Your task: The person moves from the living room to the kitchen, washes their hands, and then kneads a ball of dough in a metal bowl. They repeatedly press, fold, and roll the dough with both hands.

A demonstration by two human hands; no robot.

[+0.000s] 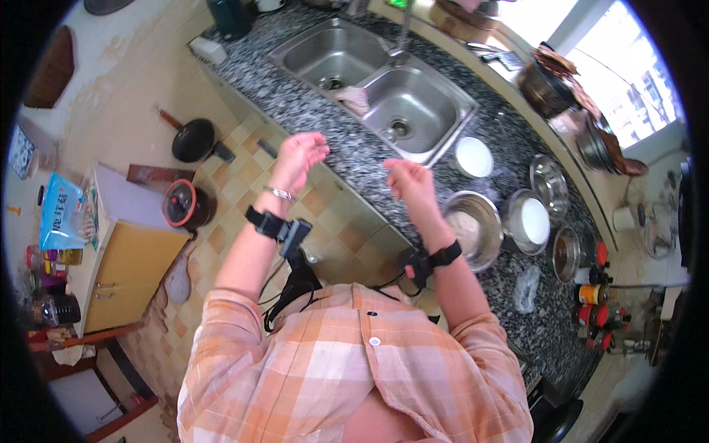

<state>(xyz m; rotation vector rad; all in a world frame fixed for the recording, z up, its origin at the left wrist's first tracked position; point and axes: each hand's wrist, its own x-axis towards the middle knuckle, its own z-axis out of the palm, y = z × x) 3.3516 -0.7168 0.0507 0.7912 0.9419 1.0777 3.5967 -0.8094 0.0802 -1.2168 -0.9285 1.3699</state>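
My left hand (302, 159) is raised in front of the counter edge, its fingers loosely bent and nothing visible in them. My right hand (411, 180) hovers over the granite counter (354, 147) near the sink's corner. Its fingers curl inward, and I cannot tell whether anything is tucked inside. Right of that hand stands a steel bowl (490, 221) with pale flour-like powder (462, 230). A white bowl (474, 157) sits beside the sink. Ahead is a double steel sink (376, 75), with a crumpled cloth (353, 99) over its front rim by the divider.
Further right are a white bowl (535, 220) in a steel basin, another steel basin (549, 185), a crumpled plastic bag (526, 288) and several seasoning bottles (595, 315). A frying pan (193, 139) and a lidded pot (185, 205) are at the left, near a low cabinet (138, 266).
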